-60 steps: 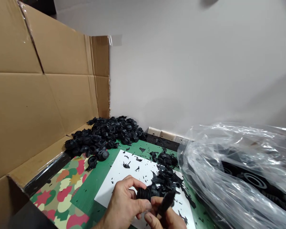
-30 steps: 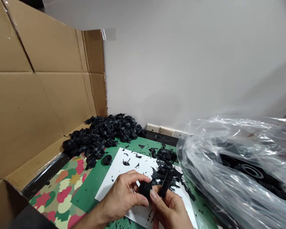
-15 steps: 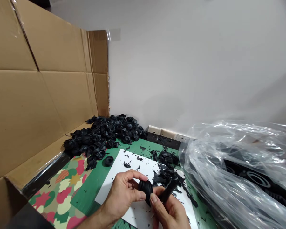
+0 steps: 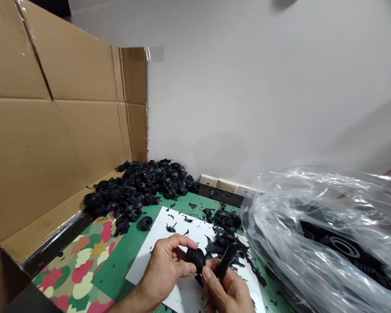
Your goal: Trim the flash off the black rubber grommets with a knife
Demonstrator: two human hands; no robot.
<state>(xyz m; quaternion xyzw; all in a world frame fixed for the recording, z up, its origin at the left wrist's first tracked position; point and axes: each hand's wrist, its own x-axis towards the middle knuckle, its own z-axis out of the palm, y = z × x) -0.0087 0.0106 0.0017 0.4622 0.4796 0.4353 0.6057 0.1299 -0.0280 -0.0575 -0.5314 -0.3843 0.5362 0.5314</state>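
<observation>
My left hand (image 4: 164, 269) pinches a small black ribbed rubber part (image 4: 196, 258) between thumb and fingers, low in the middle of the view. My right hand (image 4: 230, 292) is closed round a dark, stick-like tool (image 4: 226, 260) whose tip rests against that part. Both hands hover over a white sheet (image 4: 185, 232) strewn with black rubber trimmings (image 4: 226, 239). A heap of similar black rubber parts (image 4: 140, 187) lies at the back left, and one lone part (image 4: 146, 223) sits just in front of it.
A large open cardboard box (image 4: 52, 130) stands along the left. A big clear plastic bag (image 4: 326, 234) holding black parts fills the right. The table has a green mat (image 4: 127, 248) and a colourful patterned cover (image 4: 81, 269). A white wall is behind.
My hands have kept hold of the rubber part and the tool, turning the part slightly between the fingers. The view has shifted a little; the lone part now lies apart from the heap.
</observation>
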